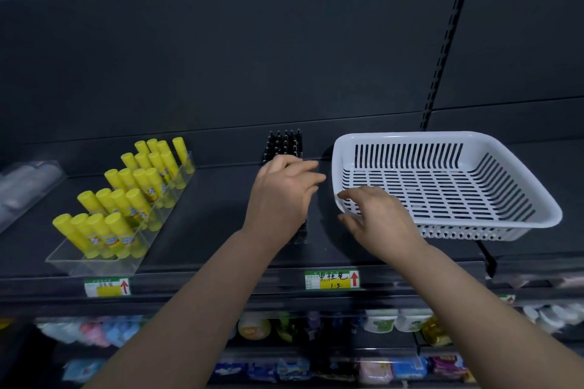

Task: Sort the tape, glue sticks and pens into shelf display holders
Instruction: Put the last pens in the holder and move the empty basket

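Black pens [284, 144] stand upright in a narrow clear holder [301, 235] at the middle of the dark shelf. My left hand [281, 199] lies over the front rows of these pens with its fingers spread, and it hides most of the holder. Several yellow glue sticks [126, 199] stand in rows in a clear stepped holder [94, 262] at the left. A white slotted basket [442, 139] sits at the right and looks empty. At the basket's near left corner is my right hand [379, 221], fingers apart, with nothing seen in it.
A clear holder with blurred transparent rolls [25, 186] sits at the far left. Price labels [331, 279] hang on the shelf's front edge [221, 275]. Lower shelves hold packaged goods [379, 320]. The basket's right corner overhangs the shelf edge. Bare shelf lies between glue sticks and pens.
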A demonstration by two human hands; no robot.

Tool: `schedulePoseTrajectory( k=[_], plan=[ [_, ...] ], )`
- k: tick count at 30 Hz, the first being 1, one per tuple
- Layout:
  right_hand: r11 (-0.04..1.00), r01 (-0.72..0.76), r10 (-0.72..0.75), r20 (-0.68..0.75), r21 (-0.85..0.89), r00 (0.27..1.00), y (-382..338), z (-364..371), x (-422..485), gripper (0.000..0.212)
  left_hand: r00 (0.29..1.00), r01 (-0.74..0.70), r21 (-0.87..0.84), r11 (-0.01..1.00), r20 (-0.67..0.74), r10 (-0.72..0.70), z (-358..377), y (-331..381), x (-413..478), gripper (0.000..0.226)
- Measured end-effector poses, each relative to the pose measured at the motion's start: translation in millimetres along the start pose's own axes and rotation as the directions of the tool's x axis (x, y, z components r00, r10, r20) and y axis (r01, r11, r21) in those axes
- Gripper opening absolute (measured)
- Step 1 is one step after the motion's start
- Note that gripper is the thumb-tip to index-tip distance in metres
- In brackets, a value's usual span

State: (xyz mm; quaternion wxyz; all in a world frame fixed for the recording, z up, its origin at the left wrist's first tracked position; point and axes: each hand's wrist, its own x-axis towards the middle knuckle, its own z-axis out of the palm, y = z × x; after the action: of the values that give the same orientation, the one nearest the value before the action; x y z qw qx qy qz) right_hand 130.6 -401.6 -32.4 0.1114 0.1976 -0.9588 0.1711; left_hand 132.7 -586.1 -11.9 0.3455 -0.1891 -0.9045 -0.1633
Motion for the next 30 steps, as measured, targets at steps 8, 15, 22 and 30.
schedulePoseTrajectory(
  k=[8, 15, 22, 30],
  plan=[
    [0.994, -0.101, 0.101, 0.007, 0.045, 0.995, 53.2, -18.6, -28.8, 0.031, 0.840, 0.156, 0.134, 0.979, 0.503, -0.203, 40.1, 51.3, 35.9, 0.028],
    [0.985, -0.173, 0.171, -0.050, -0.018, 0.984, 110.2, -37.1, -53.7, 0.025, 0.731, 0.385, 0.187, 0.904, 0.536, -0.423, 72.1, 88.4, 56.3, 0.012],
    [0.900, -0.413, 0.399, -0.121, -0.138, 0.909, 175.5, -69.1, -75.3, 0.025, 0.759, 0.399, 0.007, 0.917, 0.559, -0.335, 115.6, 157.6, 83.9, 0.017],
    [0.853, -0.505, 0.483, -0.163, -0.136, 0.860, 214.2, -96.1, -78.1, 0.040, 0.775, 0.383, -0.160, 0.910, 0.592, -0.222, 135.5, 206.4, 95.9, 0.028]
  ],
)
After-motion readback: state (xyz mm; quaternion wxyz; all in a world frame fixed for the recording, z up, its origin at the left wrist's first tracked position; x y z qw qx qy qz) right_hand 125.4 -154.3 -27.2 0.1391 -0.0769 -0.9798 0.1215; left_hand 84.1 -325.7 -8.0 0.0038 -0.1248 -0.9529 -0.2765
